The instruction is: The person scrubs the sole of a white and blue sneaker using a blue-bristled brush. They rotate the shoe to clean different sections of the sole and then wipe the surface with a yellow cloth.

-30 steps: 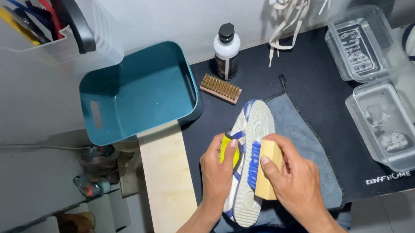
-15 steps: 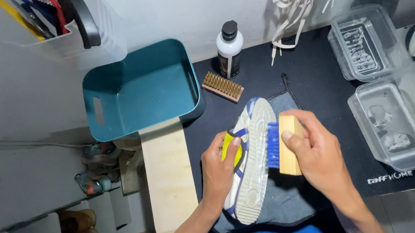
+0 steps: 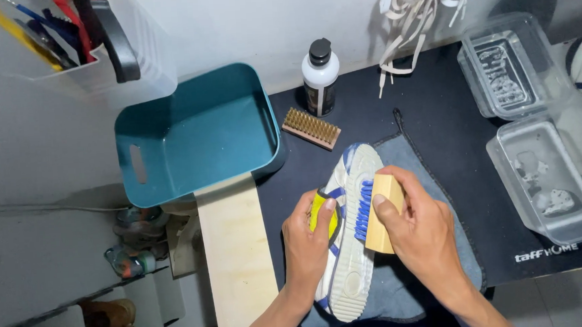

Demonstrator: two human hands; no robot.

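Broadly, a black mat (image 3: 434, 109) covers the work surface, and a teal tub (image 3: 196, 132) sits at its left edge with its open side up, its near rim just over a pale wooden board (image 3: 237, 252) that runs toward the viewer. On the right, two clear plastic boxes (image 3: 544, 177) lie side by side on the mat, one behind the other. A grey cloth (image 3: 431, 169) is spread on the mat near the front, and the shoe (image 3: 352, 246) lies on it, turned on its side so that its pale sole faces up and to the right, toe pointing away. The left hand (image 3: 312, 245) grips the shoe from the left, fingers curled around its yellow and blue upper, thumb by the sole's edge. The right hand (image 3: 424, 233) is closed around a wooden brush (image 3: 378, 212), whose blue bristles press against the sole about midway along it. Behind the shoe, a white bottle (image 3: 319, 79) with a black cap stands upright near the wall, and a second, smaller brush (image 3: 311, 128) with tan bristles lies on the mat just in front of it, well apart from both hands. White laces (image 3: 406, 25) hang down the wall above the mat.
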